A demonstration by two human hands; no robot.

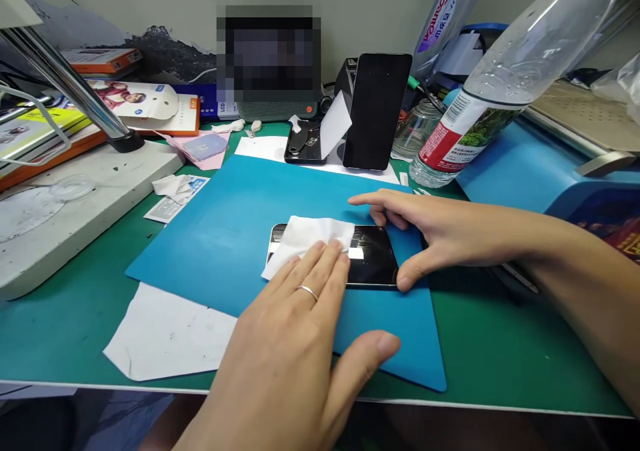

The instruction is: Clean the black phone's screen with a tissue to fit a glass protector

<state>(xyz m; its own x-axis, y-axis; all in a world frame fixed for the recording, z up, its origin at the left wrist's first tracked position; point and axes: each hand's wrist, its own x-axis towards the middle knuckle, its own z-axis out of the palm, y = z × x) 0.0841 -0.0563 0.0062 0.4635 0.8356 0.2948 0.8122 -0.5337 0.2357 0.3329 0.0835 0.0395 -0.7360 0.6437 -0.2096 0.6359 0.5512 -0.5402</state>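
Note:
A black smartphone (376, 254) lies face up, glossy, on a blue mat (210, 238). Over its left part is spread a small white wipe (323, 230), which overhangs the phone's lower left edge. My left hand (295, 331), with a ring on one finger, presses the wipe down with flat, outstretched fingers; its thumb sticks out to the right. At the phone's right end, my right hand (430, 228) steadies it, thumb at the lower corner and curled fingers at the upper edge, the index finger pointing out left.
Behind the mat, another phone (377, 111) stands upright beside a black case-like item (305, 146). A tilted plastic bottle (465, 124) and a glass jar (416, 131) are at the right back. The lamp base (85, 198) occupies the left, near a torn sachet (175, 201). White paper (170, 334) sticks out under the mat.

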